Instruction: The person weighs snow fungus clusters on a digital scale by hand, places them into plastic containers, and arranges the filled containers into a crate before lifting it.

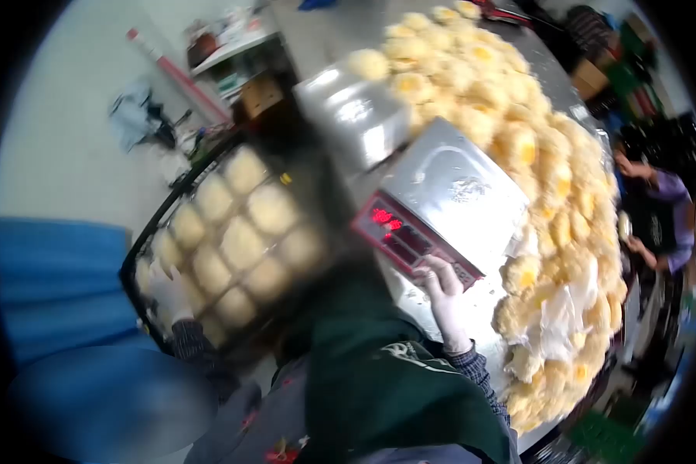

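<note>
My left hand [170,294], in a white glove, rests at the near left side of a black crate [141,255], its fingers spread over the pale round pieces. Rows of these pale yellow balls [243,243] fill the crate; some look wrapped in clear film. At the front edge of a digital scale [456,185] is my gloved right hand [445,298], its fingers curled together and touching the panel beside the red lit display [387,220]. The scale's metal plate bears nothing. Motion blurs the crate's right side.
A large heap of yellow lumpy pieces [549,170] lies right of the scale, with a crumpled white film [561,317] on it. A shiny metal box [353,112] stands behind the scale. A blurred blue rounded object [116,402] is near left. A co-worker [657,216] stands across the table.
</note>
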